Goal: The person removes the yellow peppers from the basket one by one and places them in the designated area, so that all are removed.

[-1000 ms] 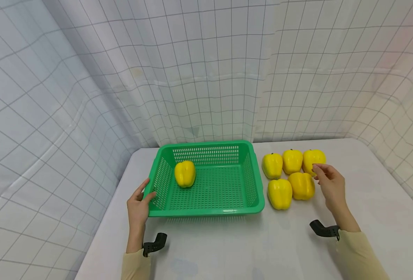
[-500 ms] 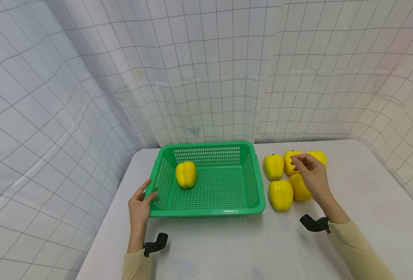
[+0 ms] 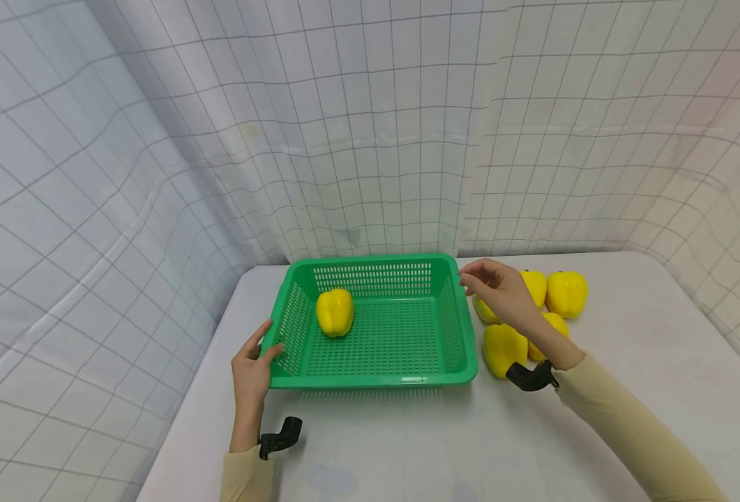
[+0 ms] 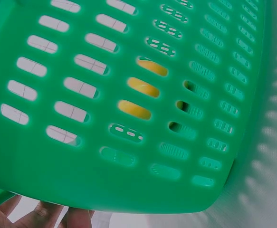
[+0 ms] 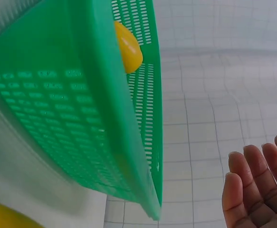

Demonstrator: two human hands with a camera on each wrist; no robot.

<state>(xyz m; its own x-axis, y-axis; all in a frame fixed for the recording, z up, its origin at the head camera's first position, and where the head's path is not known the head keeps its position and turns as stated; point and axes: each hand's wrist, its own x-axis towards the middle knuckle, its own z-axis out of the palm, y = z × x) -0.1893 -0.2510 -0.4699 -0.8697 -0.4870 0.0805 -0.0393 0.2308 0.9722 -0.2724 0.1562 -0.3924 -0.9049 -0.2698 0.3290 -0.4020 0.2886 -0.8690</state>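
Observation:
A green plastic basket [image 3: 370, 381] with slotted walls stands on the table. One yellow bell pepper [image 3: 335, 312] lies inside it, toward the left; part of that pepper shows through the wall slots in the left wrist view. My left hand [image 3: 252, 373] grips the basket's left rim, thumb over the inside and fingers outside. My right hand [image 3: 498, 286] hovers by the basket's right rim, over the other peppers, with nothing in it. In the right wrist view its fingers [image 5: 252, 185] are loosely bent and apart from the basket wall.
Several yellow bell peppers [image 3: 567, 294] are grouped right of the basket, partly hidden by my right arm. A white table [image 3: 370, 446] lies beneath. A white gridded curtain [image 3: 376, 139] surrounds the back and sides. Each wrist wears a black camera mount [image 3: 282, 437].
My right hand has moved left from beside the far-right peppers to the basket's right rim, passing over the peppers. My left hand keeps its hold on the basket.

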